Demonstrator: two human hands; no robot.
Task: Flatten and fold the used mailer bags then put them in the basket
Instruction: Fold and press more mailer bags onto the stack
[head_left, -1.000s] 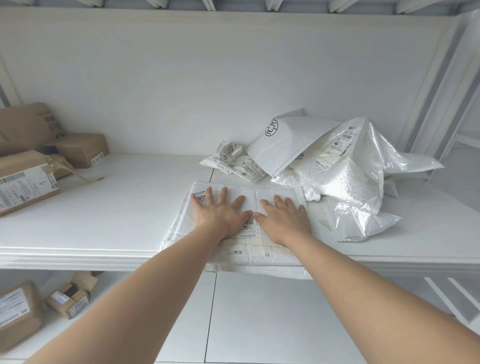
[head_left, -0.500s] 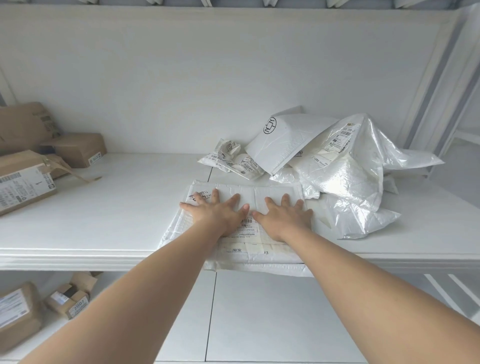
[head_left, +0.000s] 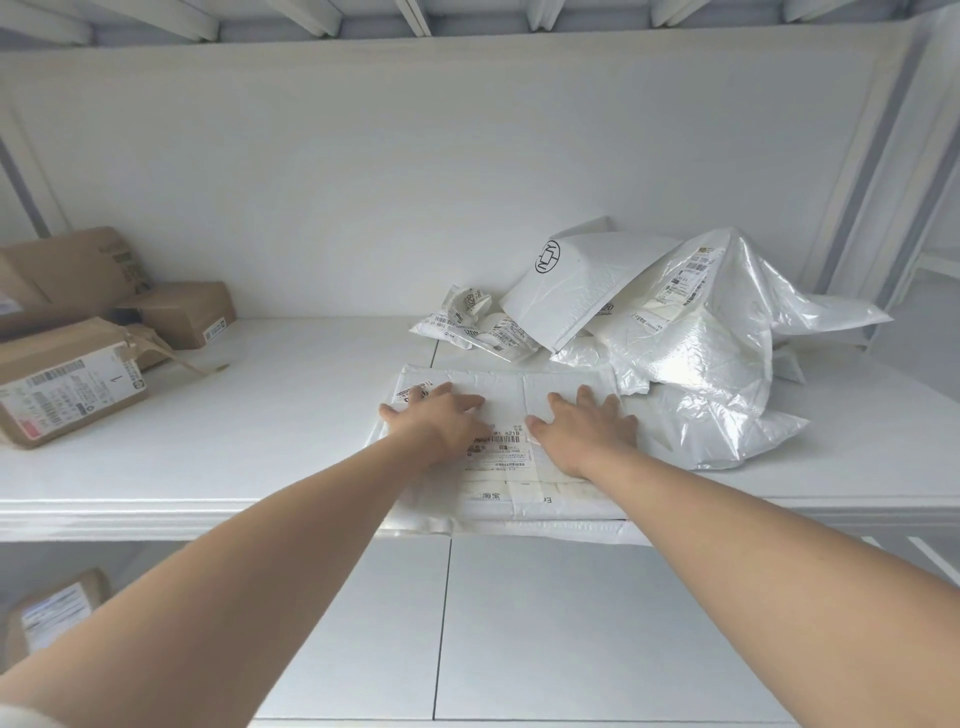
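Head view, looking down along your two bare forearms. Nearest, at bottom left on a lower shelf, sits a labelled cardboard box (head_left: 52, 613). Above it runs the front edge of the white shelf (head_left: 208, 467). The padded mailer (head_left: 519, 488) you are working on lies flat there, its near edge hanging slightly over the front. Your left grip (head_left: 441, 423) and right grip (head_left: 587, 431) rest palm down on it, side by side, fingers straight and spread, grasping nothing, only pressing. Judging by its quilted skin, the mailer is light, soft and air-filled with a slick plastic face, so it will likely spring back and slide. Press from the middle outward, then take it by a side edge to fold. Just beyond your right grip, crowding the mailer's far right corner, is a heap of crinkled plastic bags (head_left: 696, 364). A stiffer logo mailer (head_left: 576, 291) leans on the heap, with crumpled labelled scraps (head_left: 467, 322) beside it. That heap may hinder a fold on that side. Well apart at far left stand brown boxes (head_left: 67, 384). No basket is in view
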